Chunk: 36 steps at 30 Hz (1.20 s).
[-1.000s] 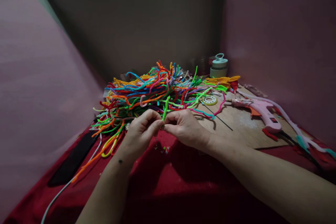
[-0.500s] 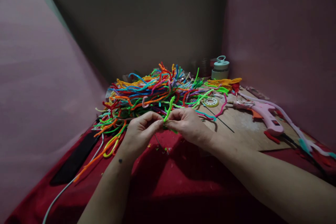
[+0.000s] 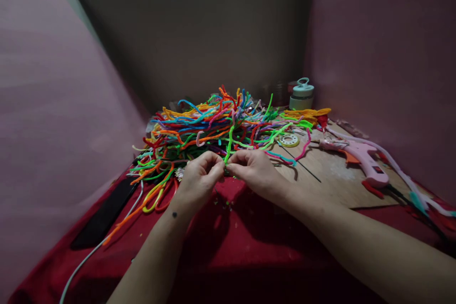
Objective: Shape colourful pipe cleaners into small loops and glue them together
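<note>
The left hand (image 3: 204, 178) and the right hand (image 3: 254, 172) are almost meeting, and both pinch the lower end of a green fuzzy stem (image 3: 230, 143) with thumb and finger. The stem is between the fingertips and rises above them, slightly bent. On the far side lies a colourful pile of stems (image 3: 194, 126); to the right, a pink glue gun (image 3: 365, 156) rests on a wooden board (image 3: 342, 192).
</note>
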Each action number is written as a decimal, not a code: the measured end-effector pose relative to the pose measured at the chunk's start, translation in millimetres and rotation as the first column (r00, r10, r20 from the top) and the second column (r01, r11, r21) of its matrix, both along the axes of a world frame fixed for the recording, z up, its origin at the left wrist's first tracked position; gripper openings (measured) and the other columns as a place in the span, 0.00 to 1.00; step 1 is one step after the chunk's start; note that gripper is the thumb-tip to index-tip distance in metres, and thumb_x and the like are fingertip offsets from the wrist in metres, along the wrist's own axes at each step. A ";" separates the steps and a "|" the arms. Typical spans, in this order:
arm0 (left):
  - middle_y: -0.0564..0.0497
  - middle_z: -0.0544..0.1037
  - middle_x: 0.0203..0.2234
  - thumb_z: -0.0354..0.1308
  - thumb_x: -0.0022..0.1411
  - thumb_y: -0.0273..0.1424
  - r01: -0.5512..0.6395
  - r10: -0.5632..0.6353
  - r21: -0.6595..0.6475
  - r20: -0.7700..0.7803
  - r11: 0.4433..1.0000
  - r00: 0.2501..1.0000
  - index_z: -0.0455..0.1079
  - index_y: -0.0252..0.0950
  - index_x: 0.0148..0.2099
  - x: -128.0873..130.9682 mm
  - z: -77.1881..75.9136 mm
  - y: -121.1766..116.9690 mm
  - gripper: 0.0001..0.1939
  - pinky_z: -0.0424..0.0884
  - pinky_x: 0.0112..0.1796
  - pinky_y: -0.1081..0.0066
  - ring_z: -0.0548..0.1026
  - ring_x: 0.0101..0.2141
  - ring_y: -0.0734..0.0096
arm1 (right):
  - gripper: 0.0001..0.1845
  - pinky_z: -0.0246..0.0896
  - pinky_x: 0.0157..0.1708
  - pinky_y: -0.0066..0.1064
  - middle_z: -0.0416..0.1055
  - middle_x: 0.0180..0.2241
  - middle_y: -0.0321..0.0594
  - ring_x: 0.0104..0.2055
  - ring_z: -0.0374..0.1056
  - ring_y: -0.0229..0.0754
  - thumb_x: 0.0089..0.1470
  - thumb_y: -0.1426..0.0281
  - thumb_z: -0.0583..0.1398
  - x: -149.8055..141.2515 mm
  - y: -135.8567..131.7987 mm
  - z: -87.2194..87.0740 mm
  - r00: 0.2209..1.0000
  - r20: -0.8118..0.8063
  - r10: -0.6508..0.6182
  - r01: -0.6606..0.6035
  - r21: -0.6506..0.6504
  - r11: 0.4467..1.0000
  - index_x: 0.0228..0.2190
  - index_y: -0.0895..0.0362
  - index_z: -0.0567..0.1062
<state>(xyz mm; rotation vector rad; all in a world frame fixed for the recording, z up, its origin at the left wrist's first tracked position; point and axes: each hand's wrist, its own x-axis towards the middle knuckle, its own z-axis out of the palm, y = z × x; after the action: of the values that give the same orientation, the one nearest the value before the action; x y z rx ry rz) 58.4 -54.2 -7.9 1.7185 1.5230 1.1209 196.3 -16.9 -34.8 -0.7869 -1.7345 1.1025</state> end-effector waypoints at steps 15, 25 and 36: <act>0.50 0.72 0.29 0.50 0.60 0.28 0.147 0.103 0.452 -0.484 0.880 0.869 0.68 0.35 0.36 -6.6 -14.1 4.4 0.06 0.63 0.34 0.75 0.69 0.31 0.74 | 0.09 0.50 0.25 0.25 0.64 0.17 0.34 0.22 0.58 0.33 0.46 0.74 0.55 -0.3 6.0 -4.7 0.992 0.049 -0.113 0.110 0.075 0.991 0.17 0.60 0.69; 0.54 0.69 0.23 0.48 0.60 0.32 0.056 0.055 0.238 -0.437 0.970 0.898 0.65 0.35 0.32 -6.9 -3.7 1.5 0.08 0.61 0.28 0.75 0.65 0.25 0.75 | 0.12 0.52 0.26 0.26 0.65 0.17 0.35 0.23 0.60 0.34 0.49 0.73 0.55 1.7 -3.4 0.6 0.965 0.148 -0.217 0.177 0.243 0.954 0.18 0.59 0.71; 0.56 0.63 0.20 0.49 0.58 0.34 0.060 -0.040 0.063 -0.287 0.996 0.957 0.63 0.35 0.30 -12.5 0.0 0.1 0.09 0.57 0.23 0.76 0.60 0.22 0.77 | 0.12 0.50 0.25 0.27 0.64 0.17 0.35 0.23 0.57 0.34 0.49 0.71 0.56 7.6 5.2 7.6 0.951 0.294 -0.093 0.009 0.274 0.962 0.18 0.60 0.74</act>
<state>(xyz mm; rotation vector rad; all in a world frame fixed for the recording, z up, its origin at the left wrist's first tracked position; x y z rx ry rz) 45.9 -54.1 -7.9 2.0270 1.6138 0.9421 203.9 -11.6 -27.2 -0.8568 -2.0572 0.7125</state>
